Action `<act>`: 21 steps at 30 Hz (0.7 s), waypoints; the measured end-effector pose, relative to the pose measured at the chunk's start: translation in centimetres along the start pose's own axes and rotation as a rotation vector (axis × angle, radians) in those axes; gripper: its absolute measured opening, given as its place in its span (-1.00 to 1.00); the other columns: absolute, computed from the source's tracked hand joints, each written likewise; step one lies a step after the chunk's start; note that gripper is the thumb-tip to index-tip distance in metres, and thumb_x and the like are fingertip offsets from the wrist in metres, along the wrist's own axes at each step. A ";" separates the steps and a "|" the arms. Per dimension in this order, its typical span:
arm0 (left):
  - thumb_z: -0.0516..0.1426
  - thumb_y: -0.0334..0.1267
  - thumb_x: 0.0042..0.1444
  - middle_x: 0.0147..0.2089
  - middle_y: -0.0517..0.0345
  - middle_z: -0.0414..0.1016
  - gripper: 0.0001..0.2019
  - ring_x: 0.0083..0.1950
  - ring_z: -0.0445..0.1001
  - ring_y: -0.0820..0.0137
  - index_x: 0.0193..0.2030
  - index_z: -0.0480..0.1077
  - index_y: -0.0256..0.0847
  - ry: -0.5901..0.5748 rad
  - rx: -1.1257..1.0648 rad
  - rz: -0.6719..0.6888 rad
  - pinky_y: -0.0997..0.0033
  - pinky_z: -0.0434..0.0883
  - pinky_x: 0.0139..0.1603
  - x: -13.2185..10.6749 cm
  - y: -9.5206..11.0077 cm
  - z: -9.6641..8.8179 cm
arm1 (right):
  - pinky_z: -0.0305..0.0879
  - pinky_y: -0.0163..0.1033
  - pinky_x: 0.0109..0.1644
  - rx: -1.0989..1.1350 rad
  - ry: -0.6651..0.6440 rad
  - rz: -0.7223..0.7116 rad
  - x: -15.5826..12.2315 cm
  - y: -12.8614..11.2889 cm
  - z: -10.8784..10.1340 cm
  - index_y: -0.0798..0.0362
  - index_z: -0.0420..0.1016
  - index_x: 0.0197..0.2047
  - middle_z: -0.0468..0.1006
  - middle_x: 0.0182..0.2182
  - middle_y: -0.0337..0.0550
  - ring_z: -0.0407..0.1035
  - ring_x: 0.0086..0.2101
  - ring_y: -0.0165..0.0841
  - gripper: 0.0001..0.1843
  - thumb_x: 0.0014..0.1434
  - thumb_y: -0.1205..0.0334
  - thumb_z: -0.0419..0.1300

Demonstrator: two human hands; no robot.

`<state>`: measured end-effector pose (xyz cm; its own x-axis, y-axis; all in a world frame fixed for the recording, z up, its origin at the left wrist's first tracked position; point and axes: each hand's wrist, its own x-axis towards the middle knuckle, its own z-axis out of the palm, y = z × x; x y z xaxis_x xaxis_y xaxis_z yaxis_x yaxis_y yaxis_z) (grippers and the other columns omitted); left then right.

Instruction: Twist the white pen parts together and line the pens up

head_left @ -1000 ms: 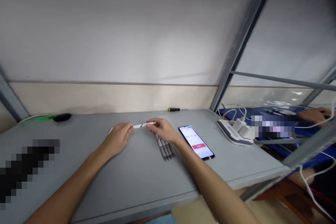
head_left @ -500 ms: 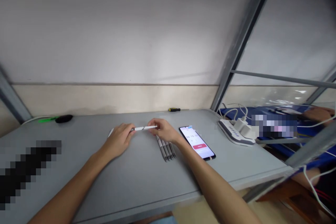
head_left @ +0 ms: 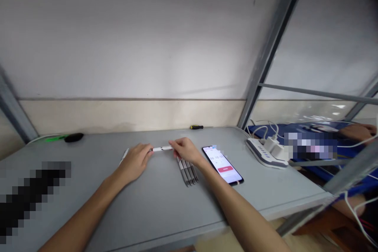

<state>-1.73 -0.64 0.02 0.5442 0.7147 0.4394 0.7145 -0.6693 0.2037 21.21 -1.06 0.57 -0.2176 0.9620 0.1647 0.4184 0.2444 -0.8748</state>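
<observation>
A white pen lies level between my two hands, a little above the grey desk. My left hand pinches its left end, and my right hand grips the right end, with the tip hidden by the fingers. Several grey-and-white pens lie side by side just below my right hand, which covers their upper ends. Beyond my left hand, part of another white pen-like stick shows on the desk.
Right of the pens lies a phone with a lit timer screen. A power strip with plugs and cables sits farther right. A yellow-black screwdriver lies by the wall. A black object is at left. Another person's hand is far right.
My right fingers have shifted along the pen toward the left and cover more of its right end. The left hand keeps its hold. The view has tilted slightly.
</observation>
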 end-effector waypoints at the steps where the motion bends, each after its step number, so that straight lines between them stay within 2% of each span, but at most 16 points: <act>1: -0.19 -0.16 0.33 -0.30 0.12 0.37 -0.71 -0.25 0.34 0.33 -0.22 0.30 -0.16 -0.001 -0.001 0.000 0.37 0.24 -0.22 0.0 0.0 0.0 | 0.03 -0.35 -0.55 0.004 -0.004 -0.020 0.0 0.0 0.0 0.13 0.41 -0.48 0.32 -0.64 -0.26 0.12 -0.63 -0.49 -0.54 0.18 -0.11 0.08; 3: -0.19 -0.17 0.32 -0.31 0.12 0.37 -0.71 -0.26 0.34 0.33 -0.21 0.30 -0.16 0.001 -0.011 -0.002 0.37 0.24 -0.23 0.0 -0.1 0.0 | 0.08 -0.38 -0.51 0.047 0.030 -0.096 0.0 -0.1 -0.2 0.11 0.44 -0.38 0.37 -0.54 -0.26 0.17 -0.56 -0.49 -0.69 0.06 -0.01 0.24; 5: -0.18 -0.16 0.32 -0.32 0.13 0.37 -0.71 -0.27 0.34 0.33 -0.21 0.31 -0.16 0.007 -0.026 -0.005 0.38 0.24 -0.25 0.0 -0.1 0.0 | 0.11 -0.39 -0.49 0.101 0.043 -0.110 -0.1 -0.5 -0.2 0.07 0.45 -0.22 0.43 -0.42 -0.24 0.22 -0.51 -0.49 -0.66 -0.02 0.05 0.31; 6: -0.18 -0.16 0.32 -0.32 0.13 0.37 -0.71 -0.28 0.35 0.34 -0.22 0.32 -0.16 0.012 -0.032 -0.003 0.38 0.24 -0.25 0.1 -0.1 0.0 | 0.11 -0.39 -0.50 0.107 0.025 -0.086 -0.2 -0.7 -0.2 0.08 0.45 -0.21 0.44 -0.41 -0.22 0.22 -0.52 -0.49 -0.65 0.01 0.02 0.29; 8: -0.17 -0.16 0.32 -0.31 0.12 0.39 -0.71 -0.26 0.35 0.33 -0.21 0.33 -0.15 0.022 -0.036 0.005 0.38 0.25 -0.24 0.1 0.0 0.0 | 0.08 -0.37 -0.52 0.069 -0.035 -0.037 -0.4 -1.0 -0.2 0.12 0.47 -0.31 0.43 -0.50 -0.21 0.20 -0.57 -0.48 -0.64 0.13 -0.05 0.16; 10: -0.17 -0.17 0.31 -0.32 0.12 0.40 -0.70 -0.26 0.36 0.32 -0.22 0.35 -0.15 0.014 -0.029 0.004 0.37 0.25 -0.24 0.0 0.1 -0.1 | 0.07 -0.35 -0.50 -0.009 -0.046 -0.062 -0.4 -1.1 0.0 0.14 0.48 -0.41 0.39 -0.58 -0.23 0.19 -0.57 -0.47 -0.60 0.18 -0.04 0.10; 14: -0.15 -0.18 0.30 -0.34 0.12 0.42 -0.69 -0.28 0.37 0.31 -0.25 0.38 -0.15 -0.030 -0.004 -0.017 0.36 0.24 -0.26 -0.1 0.0 -0.1 | 0.14 -0.35 -0.36 -0.108 0.046 -0.220 -0.3 -0.8 0.5 0.10 0.53 -0.32 0.49 -0.45 -0.21 0.26 -0.43 -0.43 -0.79 0.13 0.13 0.19; 21: -0.18 -0.17 0.31 -0.33 0.10 0.46 -0.65 -0.28 0.39 0.29 -0.27 0.39 -0.14 -0.050 0.006 -0.048 0.34 0.24 -0.26 0.0 0.2 -0.1 | 0.15 -0.34 -0.30 -0.262 0.095 -0.339 -0.5 -0.7 0.7 0.08 0.49 -0.34 0.51 -0.41 -0.22 0.30 -0.39 -0.42 -0.94 0.06 0.34 0.20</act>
<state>-1.60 -0.80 0.11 0.5304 0.7555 0.3845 0.7430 -0.6327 0.2183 20.43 -1.79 0.75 -0.3043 0.8260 0.4746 0.5493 0.5592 -0.6210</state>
